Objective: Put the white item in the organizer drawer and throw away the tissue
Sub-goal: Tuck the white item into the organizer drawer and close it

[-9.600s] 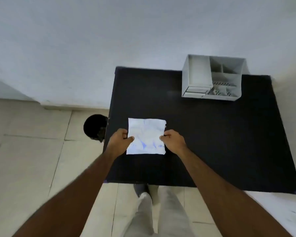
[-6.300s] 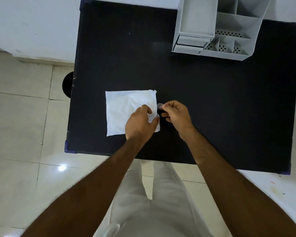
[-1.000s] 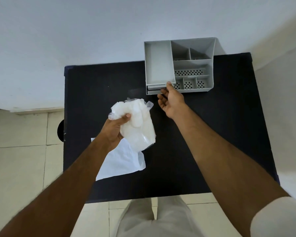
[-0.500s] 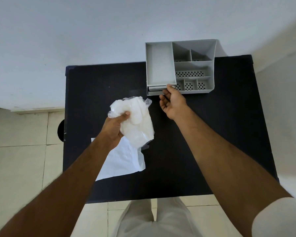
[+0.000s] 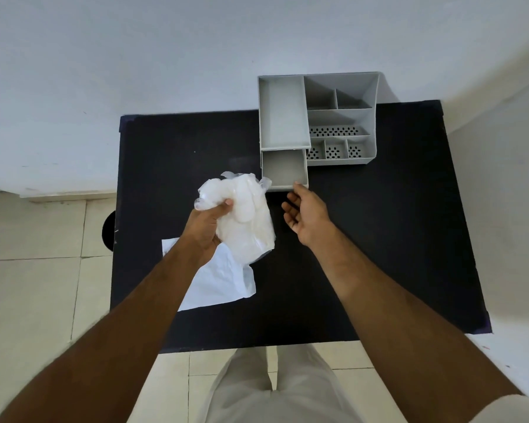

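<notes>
A: What is looking risky here?

B: The left hand is clenching its fingers around a soft white item in crinkly clear plastic wrap, holding it above the black matte tabletop, just left of the small grey plastic drawer standing pulled out of the grey compartmented desk organizer. The bundle is looking bulkier than the drawer opening, so I'd judge it may be catching on the rim or bulging over it, blocking the drawer from sliding shut.

A: And the other hand?

B: The right hand is hanging loosely open, holding nothing, one fingertip resting at the drawer's front corner. If it is pushing there during loading, the light organizer could be skidding on the smooth top.

A: What about the tissue?

B: The thin, flat white tissue sheet is lying on the table under the left wrist, creased and slightly curled at an edge. Being so light, it may be getting dragged off by the forearm.

A: Textures overall?

B: Rigid boxy plastic with perforated floors, slippery film, limp paper.
</notes>
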